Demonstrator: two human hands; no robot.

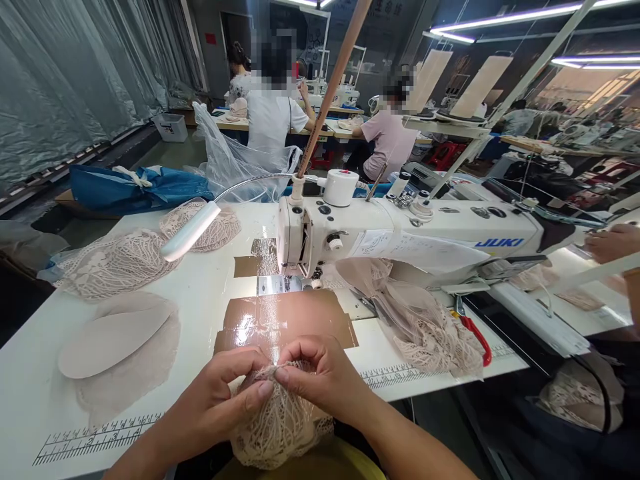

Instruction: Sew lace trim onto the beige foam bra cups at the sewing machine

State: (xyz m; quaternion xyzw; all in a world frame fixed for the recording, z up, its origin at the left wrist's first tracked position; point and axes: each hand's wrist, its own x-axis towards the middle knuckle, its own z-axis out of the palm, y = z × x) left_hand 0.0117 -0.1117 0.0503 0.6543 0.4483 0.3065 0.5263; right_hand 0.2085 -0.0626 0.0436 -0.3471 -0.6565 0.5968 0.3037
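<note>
Both my hands pinch a beige lace cup piece [277, 423] at the near edge of the white sewing table [210, 293]. My left hand [220, 397] grips its top left, thumb and fingers closed. My right hand [317, 373] pinches its top edge, fingers pressed together. A white JUKI sewing machine [400, 237] stands just beyond, its needle area [305, 270] above a taped brown patch [285, 317].
Lace pieces [117, 263] and smooth beige cup pads [113, 340] lie at left. A heap of lace [425, 327] and red-handled scissors [475, 333] sit at right. A gooseneck lamp [193, 230] reaches left. Other people sit at machines behind; another person's hand [613, 241] shows at far right.
</note>
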